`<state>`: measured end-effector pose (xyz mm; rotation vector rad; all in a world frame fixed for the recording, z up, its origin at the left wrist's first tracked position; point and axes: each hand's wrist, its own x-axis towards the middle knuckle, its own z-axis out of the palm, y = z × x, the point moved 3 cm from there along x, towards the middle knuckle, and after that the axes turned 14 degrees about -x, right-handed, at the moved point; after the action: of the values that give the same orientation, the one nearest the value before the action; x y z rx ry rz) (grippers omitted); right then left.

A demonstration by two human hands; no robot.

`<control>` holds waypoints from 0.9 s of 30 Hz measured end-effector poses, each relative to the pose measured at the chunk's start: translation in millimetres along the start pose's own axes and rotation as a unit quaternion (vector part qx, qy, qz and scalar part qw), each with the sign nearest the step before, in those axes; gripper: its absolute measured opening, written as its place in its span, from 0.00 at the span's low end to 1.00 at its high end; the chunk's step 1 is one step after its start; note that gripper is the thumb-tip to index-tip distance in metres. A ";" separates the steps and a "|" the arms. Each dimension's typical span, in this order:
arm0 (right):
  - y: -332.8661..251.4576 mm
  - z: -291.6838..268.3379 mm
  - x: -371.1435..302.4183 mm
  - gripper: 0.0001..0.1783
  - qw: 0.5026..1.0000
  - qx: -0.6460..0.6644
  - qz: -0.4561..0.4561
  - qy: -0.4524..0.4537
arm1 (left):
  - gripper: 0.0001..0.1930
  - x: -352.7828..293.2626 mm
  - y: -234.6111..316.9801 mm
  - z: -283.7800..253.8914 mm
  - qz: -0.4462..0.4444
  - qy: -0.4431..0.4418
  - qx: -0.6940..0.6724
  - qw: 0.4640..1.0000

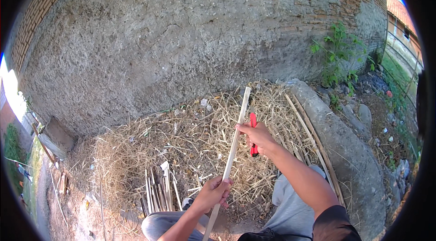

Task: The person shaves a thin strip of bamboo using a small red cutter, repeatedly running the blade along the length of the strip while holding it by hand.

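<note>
Pale split wood, red plastic, dry straw, rough plaster

The long wooden slat (232, 150) looks pale, matt and smoothly split; the knife (253, 134) against it has a glossy red plastic handle. Beyond the slat lies a straw heap (190, 141), dry, fibrous and tangled, with a bundle of wooden strips (159, 188) left of the slat looking raw and splintery. Behind the straw, the wall (181, 36) is coarse grey plaster over matt red brick.

I see an outdoor rural yard: rough plastered brick wall (181, 27), dry straw heap (181, 145), weeds (338, 54), bare soil.
</note>
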<state>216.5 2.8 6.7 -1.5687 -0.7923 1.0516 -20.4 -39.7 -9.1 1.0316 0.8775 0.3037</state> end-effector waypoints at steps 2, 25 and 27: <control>-0.2 -0.5 1.7 0.14 1.000 0.013 0.003 0.014 | 0.17 2.3 -2.9 -2.9 0.010 -0.007 -0.002 1.000; 3.6 10.0 1.5 0.09 0.996 -0.063 0.015 -0.058 | 0.14 5.1 1.9 -7.0 0.157 0.057 0.071 0.983; 2.1 10.5 2.2 0.08 0.997 -0.019 0.001 -0.074 | 0.15 6.6 0.8 -8.2 0.142 0.043 0.061 0.987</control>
<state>207.7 8.4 3.4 -1.5362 -0.9164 1.1703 -22.2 -30.3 -13.5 1.2675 0.8347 0.5432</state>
